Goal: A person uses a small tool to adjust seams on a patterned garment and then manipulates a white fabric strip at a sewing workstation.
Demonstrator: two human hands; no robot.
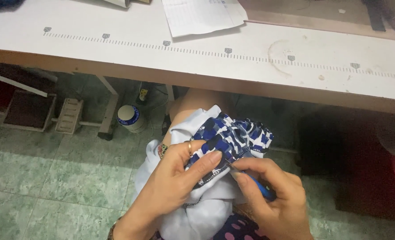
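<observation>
- Person seated below the counter (117, 53); both hands work in the lap, over the knees.
- Garment (224, 133): white cloth with a blue, white and black patterned part, bunched up in the lap. The patterned part sits on top and reaches away from the person, toward the counter's edge; the white part hangs down toward the floor.
- Left hand (175, 178): closed on the garment, thumb on top, fingers curled under, pinching a fold with a dark edge band. A ring shows on one finger.
- Right hand (273, 195): closed round a small blue-handled tool (262, 189). Its long axis runs from lower right, in the palm, up-left to the tip.
- The thin metal tip points at the fold, just beside the left thumb; whether it touches the cloth I cannot tell.
- The hands are close together, fingertips nearly meeting over the fold.
- Counter top: white, with a printed ruler strip (228, 52) running along its length; a sheet of lined paper (202, 15) lies at the far side.
- Floor (50, 178): green marbled tiles. A white round tub (130, 118) stands by a counter leg.
</observation>
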